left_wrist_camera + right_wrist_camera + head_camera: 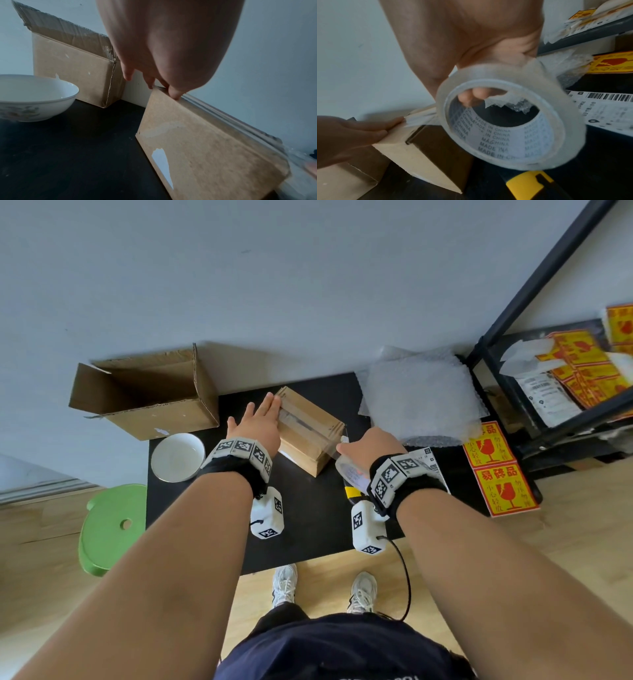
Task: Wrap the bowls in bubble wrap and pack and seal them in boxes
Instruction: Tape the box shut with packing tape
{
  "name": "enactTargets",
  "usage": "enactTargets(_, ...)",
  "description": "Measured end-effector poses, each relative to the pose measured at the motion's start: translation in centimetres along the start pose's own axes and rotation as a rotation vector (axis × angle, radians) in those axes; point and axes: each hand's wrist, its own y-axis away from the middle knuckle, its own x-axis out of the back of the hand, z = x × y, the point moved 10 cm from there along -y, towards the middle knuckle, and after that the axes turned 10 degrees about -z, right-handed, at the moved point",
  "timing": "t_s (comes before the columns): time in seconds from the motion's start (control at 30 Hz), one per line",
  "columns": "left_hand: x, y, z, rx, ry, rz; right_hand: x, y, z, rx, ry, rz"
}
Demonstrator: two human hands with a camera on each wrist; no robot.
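A small closed cardboard box (310, 429) lies on the black table (308, 518), with clear tape along its top seam. My left hand (265, 414) presses flat on the far end of the box top, fingers straight (173, 93). My right hand (371, 445) grips a roll of clear tape (510, 124) just off the near right end of the box, a stretch of tape running from the roll to the box (419, 136). A white bowl (177, 457) stands unwrapped on the table to the left (34, 97). Sheets of bubble wrap (419, 395) lie at the back right.
A larger open cardboard box (144, 395) lies on its side at the back left. A yellow and black utility knife (537, 182) lies under the tape roll. Shipping labels (604, 106) and red-yellow fragile stickers (496, 470) sit right. A black shelf (548, 302) and a green stool (113, 525) flank the table.
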Motion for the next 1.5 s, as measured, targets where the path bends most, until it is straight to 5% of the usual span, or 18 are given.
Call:
enactTargets(0.3,0.5,0.9,0.8,-0.031,-0.152,0.17,-0.4,-0.6,-0.6,0.001,0.05,-0.002)
enactTargets(0.4,0.1,1.9,3.0,-0.185,-0.116,0.245,-0.2,-0.8,-0.9,0.019,0.057,0.006)
enactTargets(0.5,-2.3,2.4,4.9,-0.306,-0.155,0.155,0.0,-0.8,-1.2,0.044,0.061,0.025)
enactTargets(0.83,-3.7,2.3,4.7,-0.225,-0.274,0.128,0.1,-1.3,-1.5,0.072,0.051,0.024)
enactTargets(1.13,-1.9,5.9,1.9,-0.1,-0.432,0.363,0.4,-2.3,-6.5,0.215,0.259,0.054)
enactTargets(1.4,0.1,5.4,0.9,-0.086,-0.096,0.428,0.5,-4.2,-9.2,0.295,0.387,0.014)
enactTargets(1.5,-0.3,3.3,1.1,-0.107,0.057,0.319,0.3,-4.7,-8.8,0.302,0.312,-0.045)
